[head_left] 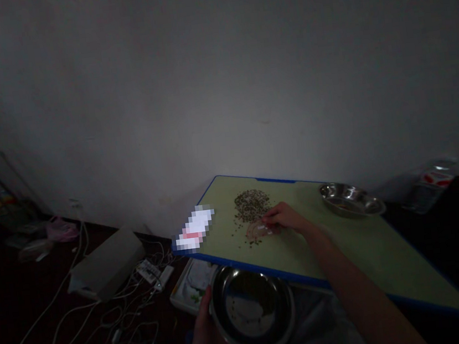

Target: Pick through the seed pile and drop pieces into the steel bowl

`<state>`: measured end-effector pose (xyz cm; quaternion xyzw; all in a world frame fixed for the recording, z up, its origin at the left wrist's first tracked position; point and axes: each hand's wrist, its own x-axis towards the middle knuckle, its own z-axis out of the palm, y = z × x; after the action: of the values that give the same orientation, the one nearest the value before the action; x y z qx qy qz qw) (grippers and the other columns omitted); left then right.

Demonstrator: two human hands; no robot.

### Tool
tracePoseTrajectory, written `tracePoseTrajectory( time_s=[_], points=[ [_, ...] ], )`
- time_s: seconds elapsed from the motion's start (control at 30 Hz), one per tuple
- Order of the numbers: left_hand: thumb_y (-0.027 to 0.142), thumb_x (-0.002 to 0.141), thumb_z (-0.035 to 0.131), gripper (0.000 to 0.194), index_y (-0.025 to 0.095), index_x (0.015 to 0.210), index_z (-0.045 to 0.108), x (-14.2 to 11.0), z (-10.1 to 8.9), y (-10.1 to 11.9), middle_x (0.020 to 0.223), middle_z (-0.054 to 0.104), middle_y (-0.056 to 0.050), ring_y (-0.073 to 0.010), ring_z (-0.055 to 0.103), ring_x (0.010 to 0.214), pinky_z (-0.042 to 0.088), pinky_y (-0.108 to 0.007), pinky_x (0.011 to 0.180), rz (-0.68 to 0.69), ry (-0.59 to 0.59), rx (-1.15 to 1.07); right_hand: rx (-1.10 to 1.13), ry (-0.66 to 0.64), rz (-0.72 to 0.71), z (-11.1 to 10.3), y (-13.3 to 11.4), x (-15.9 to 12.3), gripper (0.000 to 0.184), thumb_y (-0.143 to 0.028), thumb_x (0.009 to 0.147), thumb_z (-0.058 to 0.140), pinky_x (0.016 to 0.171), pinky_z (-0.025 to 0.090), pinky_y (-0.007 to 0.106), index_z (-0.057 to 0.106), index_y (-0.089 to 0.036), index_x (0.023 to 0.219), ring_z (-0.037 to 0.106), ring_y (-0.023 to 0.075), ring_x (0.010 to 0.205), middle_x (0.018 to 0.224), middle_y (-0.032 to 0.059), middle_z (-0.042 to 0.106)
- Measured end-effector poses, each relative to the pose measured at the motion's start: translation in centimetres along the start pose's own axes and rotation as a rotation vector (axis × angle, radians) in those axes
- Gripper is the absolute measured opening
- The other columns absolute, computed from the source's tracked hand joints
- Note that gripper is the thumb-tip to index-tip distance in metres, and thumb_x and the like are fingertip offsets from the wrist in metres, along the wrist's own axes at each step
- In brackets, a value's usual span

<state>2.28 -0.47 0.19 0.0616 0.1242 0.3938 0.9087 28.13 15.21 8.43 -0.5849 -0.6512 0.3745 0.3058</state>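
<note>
My left hand (210, 330) grips the side of a round metal bowl (252, 308), held just below the front edge of the table. A few small dark bits lie in the bowl's shiny bottom. Over the pale green tabletop (305, 241), my right hand (281, 218) pinches a thin, clear piece that looks like plastic (260, 229). Its lower edge is among small dark seed-like grains. Most of these form a loose pile (252, 204) just beyond my fingers, with some scattered toward the front edge.
A second metal bowl (352, 200) stands at the table's right. A lit, blurred-out phone-like screen (195, 229) lies at its left corner. Tangled cables (110, 326) and a box (105, 265) are on the floor to the left. A large bottle (430, 186) stands right, by the wall.
</note>
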Motion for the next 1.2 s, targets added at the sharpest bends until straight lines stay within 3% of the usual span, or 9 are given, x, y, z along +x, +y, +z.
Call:
tracePoseTrajectory(
  time_s=[0.3,0.6,0.87,1.03,1.2],
  points=[
    [0.054,0.082,0.046,0.048,0.017,0.102,0.071,-0.1,0.8,-0.2,0.096,0.077,-0.01,-0.0295,0.054,0.119,0.023,-0.045,0.11,0.031,0.042,0.017,-0.031,-0.014,-0.031,-0.2,0.1,0.0,0.021,-0.033,0.062,0.065,0.043,0.03,0.021,0.073,-0.013,0.06,0.041,0.0081,0.041,0.043,-0.0017,0.054],
    [0.061,0.077,0.048,0.055,0.017,0.1,0.071,-0.1,1.1,-0.1,0.096,0.077,-0.01,-0.0294,0.051,0.122,0.02,-0.044,0.11,-0.013,0.029,0.034,-0.084,0.016,-0.113,0.3,0.4,0.3,0.025,-0.036,0.064,0.065,0.045,0.03,0.021,0.075,-0.013,0.066,0.04,0.0082,0.043,0.043,-0.0023,0.055],
    [0.058,0.081,0.044,0.055,0.016,0.105,0.069,-0.1,0.8,0.0,0.099,0.076,-0.01,-0.0292,0.055,0.117,0.026,-0.044,0.107,-0.021,0.008,0.023,-0.162,0.003,-0.183,1.0,0.0,0.1,0.022,-0.031,0.07,0.062,0.049,0.038,0.022,0.077,-0.015,0.074,0.052,0.0111,0.048,0.058,0.0021,0.069],
    [0.059,0.08,0.043,0.057,0.016,0.106,0.069,-0.1,0.7,-0.1,0.097,0.076,-0.01,-0.0285,0.055,0.117,0.027,-0.043,0.107,-0.014,-0.003,-0.013,-0.24,-0.003,-0.27,1.4,-0.3,-0.3,0.021,-0.029,0.074,0.059,0.052,0.04,0.021,0.076,-0.017,0.073,0.056,0.0118,0.051,0.059,0.0006,0.069],
    [0.061,0.08,0.04,0.061,0.013,0.106,0.069,-0.1,1.3,0.0,0.096,0.076,-0.012,-0.0285,0.056,0.116,0.029,-0.042,0.106,-0.03,0.001,-0.026,-0.348,0.076,-0.322,1.8,-0.3,-1.6,0.023,-0.028,0.079,0.055,0.053,0.042,0.021,0.076,-0.02,0.081,0.059,0.0128,0.054,0.062,-0.0007,0.071]
  ],
)
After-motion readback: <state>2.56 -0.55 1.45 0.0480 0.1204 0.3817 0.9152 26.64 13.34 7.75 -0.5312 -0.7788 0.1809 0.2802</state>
